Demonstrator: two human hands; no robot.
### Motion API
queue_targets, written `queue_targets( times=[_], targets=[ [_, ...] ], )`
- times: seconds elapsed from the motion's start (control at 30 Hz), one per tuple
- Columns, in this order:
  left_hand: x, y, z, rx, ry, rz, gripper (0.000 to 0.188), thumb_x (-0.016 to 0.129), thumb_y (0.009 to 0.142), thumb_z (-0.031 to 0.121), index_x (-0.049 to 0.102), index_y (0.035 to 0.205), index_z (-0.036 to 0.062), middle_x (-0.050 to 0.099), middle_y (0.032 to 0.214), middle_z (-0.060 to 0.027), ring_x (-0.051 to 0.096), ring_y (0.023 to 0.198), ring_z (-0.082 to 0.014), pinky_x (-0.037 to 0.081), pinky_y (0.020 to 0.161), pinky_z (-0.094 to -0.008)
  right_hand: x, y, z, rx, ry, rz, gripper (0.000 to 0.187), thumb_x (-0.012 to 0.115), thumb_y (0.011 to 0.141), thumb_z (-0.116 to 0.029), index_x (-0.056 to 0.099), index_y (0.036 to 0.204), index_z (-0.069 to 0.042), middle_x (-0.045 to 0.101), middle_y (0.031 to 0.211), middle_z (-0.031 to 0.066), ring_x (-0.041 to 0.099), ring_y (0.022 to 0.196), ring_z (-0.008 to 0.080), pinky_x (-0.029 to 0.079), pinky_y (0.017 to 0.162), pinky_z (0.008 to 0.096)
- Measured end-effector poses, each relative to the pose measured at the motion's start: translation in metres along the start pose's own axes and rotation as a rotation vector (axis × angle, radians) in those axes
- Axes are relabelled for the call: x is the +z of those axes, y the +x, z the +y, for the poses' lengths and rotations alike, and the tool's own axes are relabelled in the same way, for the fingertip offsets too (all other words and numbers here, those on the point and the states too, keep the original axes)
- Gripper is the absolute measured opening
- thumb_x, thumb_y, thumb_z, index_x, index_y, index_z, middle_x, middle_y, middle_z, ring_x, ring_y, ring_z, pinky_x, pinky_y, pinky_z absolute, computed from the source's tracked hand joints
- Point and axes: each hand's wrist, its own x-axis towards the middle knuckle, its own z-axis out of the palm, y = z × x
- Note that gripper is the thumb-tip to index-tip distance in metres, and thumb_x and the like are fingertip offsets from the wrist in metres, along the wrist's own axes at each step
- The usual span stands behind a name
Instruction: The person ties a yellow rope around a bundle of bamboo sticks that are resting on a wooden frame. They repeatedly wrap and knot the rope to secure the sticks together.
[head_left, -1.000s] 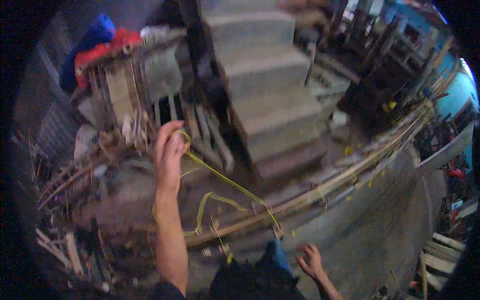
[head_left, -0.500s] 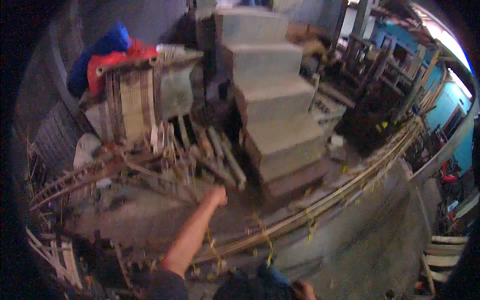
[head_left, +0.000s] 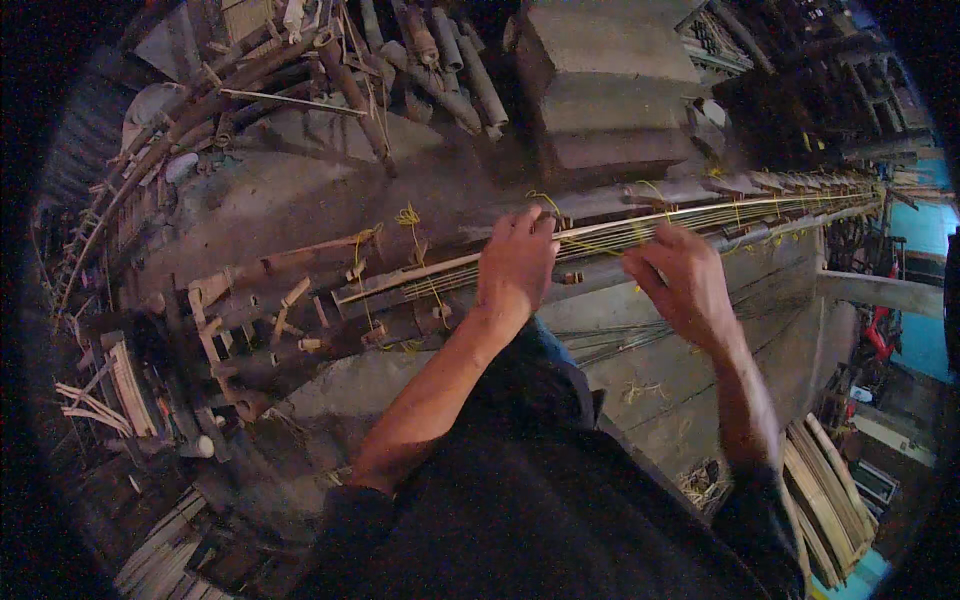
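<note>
Running left to right across the middle of the view, a long bundle of thin bamboo strips (head_left: pixel 640 225) lies pale and straight on a concrete ledge (head_left: pixel 700 330), bound at intervals with loops of yellow cord (head_left: pixel 408 216). A loose strand of the same cord curls up just above the left hand (head_left: pixel 515 262). That hand presses down on the bundle, fingers curled over its top edge and seemingly pinching the cord, though the grip itself is hard to make out. The right hand (head_left: pixel 685 280) hovers just beside it, fingers bent and loosely spread over the strips; whether it grasps anything I cannot tell, as it is blurred. Beyond the bundle stand concrete steps (head_left: pixel 610 90) and a heap of bamboo poles (head_left: pixel 440 60); flat slats (head_left: pixel 825 490) are stacked at lower right. Half a second earlier only the left arm reached out toward the bundle, which lay farther off; now both hands are over it and the view is much closer.
</note>
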Motion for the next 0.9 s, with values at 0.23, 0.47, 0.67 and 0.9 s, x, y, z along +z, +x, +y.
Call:
queue_targets(
  times=[0.23, 0.47, 0.67, 0.9],
  targets=[
    [-0.003, 0.012, 0.007, -0.235, -0.639, -0.216, 0.034, 0.044, 0.092, 0.033, 0.058, 0.099, 0.0031, 0.063, 0.09, -0.0106, 0.055, 0.085, -0.0222, 0.044, 0.077, -0.0329, 0.007, 0.111, -0.033, -0.644, 0.113, -0.097, 0.014, 0.061, 0.077, -0.015, 0.061, 0.088, -0.007, 0.057, 0.09, 0.0055, 0.056, 0.09, 0.0272, 0.049, 0.073, 0.036],
    [0.004, 0.048, 0.021, -0.292, -1.203, -0.042, 0.051, 0.03, 0.094, 0.05, 0.048, 0.072, 0.0081, 0.044, 0.073, -0.0012, 0.036, 0.066, -0.0117, 0.039, 0.069, -0.0279, 0.17, 0.165, 0.112, -0.346, 0.74, -0.1, 0.026, 0.055, 0.088, -0.026, 0.054, 0.101, -0.004, 0.059, 0.087, 0.0039, 0.059, 0.083, 0.0217, 0.048, 0.071, 0.0313],
    [-0.002, 0.069, 0.034, -0.414, -0.93, -0.134, 0.047, 0.033, 0.094, 0.049, 0.037, 0.067, 0.0113, 0.032, 0.064, 0.0019, 0.032, 0.06, -0.0114, 0.033, 0.059, -0.0288, 0.12, -0.019, 0.026, -0.412, 1.028, -0.123, 0.021, 0.055, 0.078, -0.003, 0.05, 0.099, -0.006, 0.053, 0.074, 0.0077, 0.058, 0.065, 0.0202, 0.047, 0.061, 0.0329],
    [0.097, 0.123, -0.107, -0.43, -0.083, -0.327, 0.055, 0.036, 0.089, 0.051, 0.057, 0.075, 0.002, 0.059, 0.071, -0.0152, 0.057, 0.069, -0.0264, 0.041, 0.063, -0.0403, 0.208, -0.037, 0.022, -0.417, 0.384, -0.193, 0.017, 0.06, 0.072, -0.014, 0.053, 0.087, -0.009, 0.057, 0.062, 0.0085, 0.061, 0.063, 0.0281, 0.049, 0.057, 0.0391]
  ],
)
